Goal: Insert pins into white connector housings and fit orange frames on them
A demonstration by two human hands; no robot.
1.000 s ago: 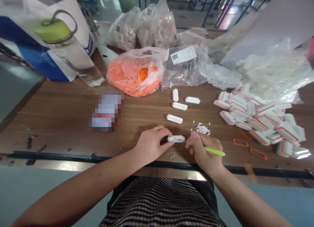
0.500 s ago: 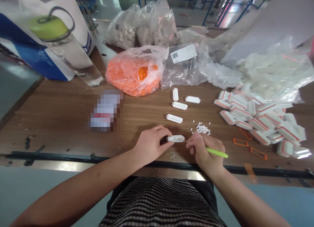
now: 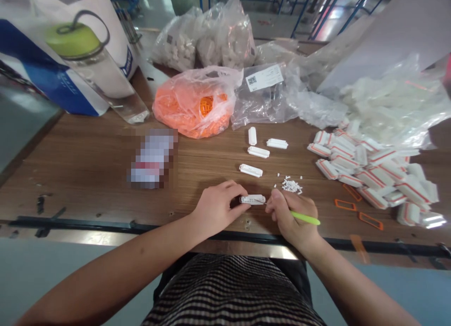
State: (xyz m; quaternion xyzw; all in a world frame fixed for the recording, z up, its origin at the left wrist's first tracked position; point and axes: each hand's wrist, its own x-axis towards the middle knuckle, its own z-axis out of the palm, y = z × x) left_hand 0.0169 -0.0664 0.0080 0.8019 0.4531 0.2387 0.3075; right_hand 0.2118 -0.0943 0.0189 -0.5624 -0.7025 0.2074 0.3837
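My left hand [image 3: 216,207] pinches a small white plastic housing [image 3: 252,199] and holds it flat near the table's front edge. My right hand [image 3: 291,215] grips a thin pick with a green handle [image 3: 306,218], its metal tip touching the housing's right end. Just beyond the right hand lies a little heap of tiny white bits [image 3: 291,185]. Three more white housings [image 3: 258,152] lie loose on the brown table [image 3: 88,175] farther back.
At right sits a pile of white housings with orange seals [image 3: 373,171], with loose orange seal rings [image 3: 345,204] in front of it. Bags of orange parts [image 3: 195,105] and clear bags [image 3: 268,98] line the back. A green-lidded bottle [image 3: 95,67] stands at back left.
The green handle in my right hand has tipped slightly, its rear end swinging out and back again. The left hand and the housing have stayed put.
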